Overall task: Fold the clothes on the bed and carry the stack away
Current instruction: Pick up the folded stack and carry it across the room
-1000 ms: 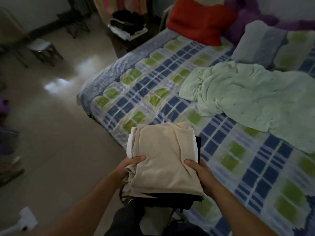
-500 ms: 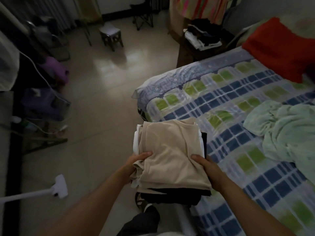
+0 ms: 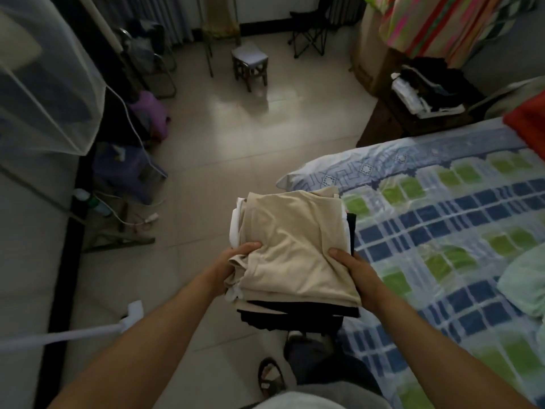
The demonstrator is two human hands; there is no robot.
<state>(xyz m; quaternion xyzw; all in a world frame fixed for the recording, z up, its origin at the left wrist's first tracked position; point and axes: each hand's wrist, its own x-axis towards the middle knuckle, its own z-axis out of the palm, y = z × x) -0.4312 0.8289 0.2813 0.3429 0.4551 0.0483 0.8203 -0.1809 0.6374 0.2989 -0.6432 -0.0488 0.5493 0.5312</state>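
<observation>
Left hand (image 3: 236, 258) and right hand (image 3: 352, 264) clamped on the two near sides of a stack of folded clothes (image 3: 295, 252), thumbs pressed on top, the other fingers hidden beneath. Stack held in the air in front of the body — its right side over the edge of the bed (image 3: 442, 219), the rest over the floor (image 3: 236, 149). Top piece beige, soft, lightly creased, roughly square; white layers show at the left edge, black ones at the right edge and the bottom. How many garments in all, cannot tell.

Bed to the right: checked sheet in blue, white and green, its corner rounded and just beyond the stack's far edge. Pale green blanket (image 3: 525, 284) bunched at the right border; a red cushion (image 3: 528, 125) at the bed's far end.

Floor is pale glossy tile with a broad open stretch from the stack out to the far wall. One small stool (image 3: 250, 59) stands in that stretch, one dark folding chair (image 3: 309, 33) behind it. A dark nightstand (image 3: 413, 113) piled with clothes sits beside the bed's head end. Left side crowded — netting (image 3: 50, 93), a purple bundle (image 3: 150, 113), white cables (image 3: 129, 125), one white handle (image 3: 73, 335) reaching in low. A sandalled foot (image 3: 269, 376) below the stack.
</observation>
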